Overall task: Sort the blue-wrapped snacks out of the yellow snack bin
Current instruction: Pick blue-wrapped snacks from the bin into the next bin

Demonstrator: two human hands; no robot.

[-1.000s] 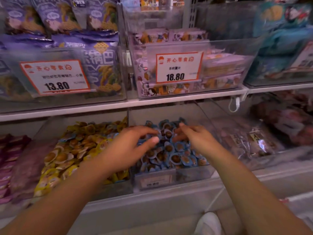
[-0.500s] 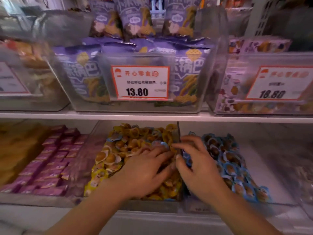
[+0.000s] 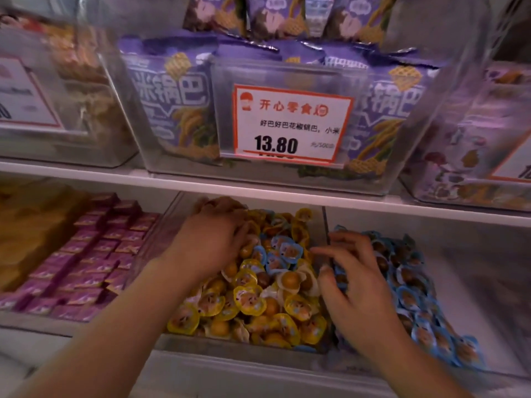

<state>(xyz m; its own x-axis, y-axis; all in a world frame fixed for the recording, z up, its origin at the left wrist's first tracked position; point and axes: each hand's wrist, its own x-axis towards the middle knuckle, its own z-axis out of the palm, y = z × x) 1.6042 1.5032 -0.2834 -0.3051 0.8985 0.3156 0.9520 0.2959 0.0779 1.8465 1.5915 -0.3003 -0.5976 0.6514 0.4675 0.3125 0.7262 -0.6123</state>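
Left hand now lies deeper in the yellow snack bin, at its far left, fingers pressed flat on the yellow snacks, grip wide and holding nothing; right hand straddles the divider as before, fingers spread, grip wide; stray blue-wrapped snacks lie exposed between both hands; blue bin's snacks lie at right.

The middle snack bin sits on the lower shelf, between a box bin on its left and another snack bin on its right. A bag bin with a price card on its front stands on the shelf board above.
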